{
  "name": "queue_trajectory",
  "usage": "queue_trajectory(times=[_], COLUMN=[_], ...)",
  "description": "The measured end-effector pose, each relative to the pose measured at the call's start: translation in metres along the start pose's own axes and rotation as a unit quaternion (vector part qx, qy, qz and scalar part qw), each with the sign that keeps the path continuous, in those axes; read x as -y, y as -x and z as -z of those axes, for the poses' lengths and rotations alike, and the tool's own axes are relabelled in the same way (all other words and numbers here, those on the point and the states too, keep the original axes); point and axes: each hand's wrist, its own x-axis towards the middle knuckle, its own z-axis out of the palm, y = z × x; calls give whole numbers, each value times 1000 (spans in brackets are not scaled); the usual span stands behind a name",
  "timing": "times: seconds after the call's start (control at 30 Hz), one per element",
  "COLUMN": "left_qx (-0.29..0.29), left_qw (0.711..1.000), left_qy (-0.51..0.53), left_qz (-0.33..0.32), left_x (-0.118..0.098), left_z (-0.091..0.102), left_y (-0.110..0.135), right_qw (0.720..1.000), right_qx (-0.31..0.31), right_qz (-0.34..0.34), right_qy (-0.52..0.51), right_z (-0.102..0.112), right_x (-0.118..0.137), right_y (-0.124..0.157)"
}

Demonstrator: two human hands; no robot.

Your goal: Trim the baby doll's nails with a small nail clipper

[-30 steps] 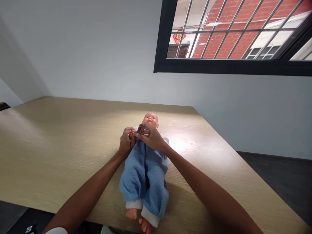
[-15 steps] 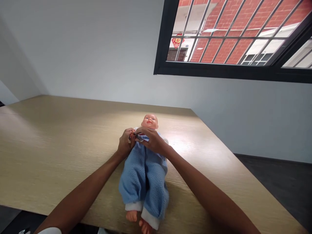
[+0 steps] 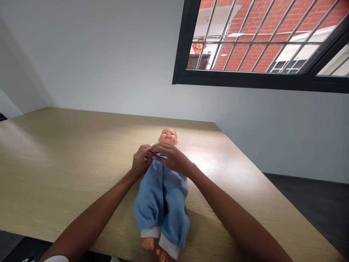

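Hands, two, both occupied: the left hand [image 3: 140, 160] is nearly closed, its fingertips pinched together about the doll's hand [image 3: 149, 148]; the right hand [image 3: 174, 156] is curled narrow, thumb below and fingers above, gripping a small metal tool [image 3: 156, 155]. Tool, one: slim, clipper-like, its tip meeting the pinched spot at the left fingertips—whether its jaws stand apart is too small to tell. Its long axis slants from the right palm up and leftward, the tip aimed at the doll's hand. Baby doll [image 3: 151, 196], one: lying on its back on the table [image 3: 81, 156], midway between the person's forearms, chest largely covered by the right hand. Head, one, towards the wall [image 3: 109, 62]; trouser legs, two, blue with white cuffs; bare feet, two, towards the person and the table's near edge, one cut off by the frame. The doll's long axis runs lengthwise away from the person—face upward. Window [image 3: 253, 40], one, dark-framed and barred, above the table on the right.
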Motion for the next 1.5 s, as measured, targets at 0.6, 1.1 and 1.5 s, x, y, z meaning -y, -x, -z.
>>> queue_trajectory(times=[0.6,1.1,1.5], left_qx=[-3,-1,1], left_qw=[1000,999,1000], left_qy=[18,30,22], left_qz=[-16,-18,17], left_x=[2,2,-1], left_z=[1,0,0], left_y=[1,1,2], right_qw=[983,985,989], right_qx=[17,-17,0], right_qz=[63,25,22], right_qy=[173,167,145], right_z=[-8,-5,-6], right_x=[11,11,8], right_y=[0,0,3])
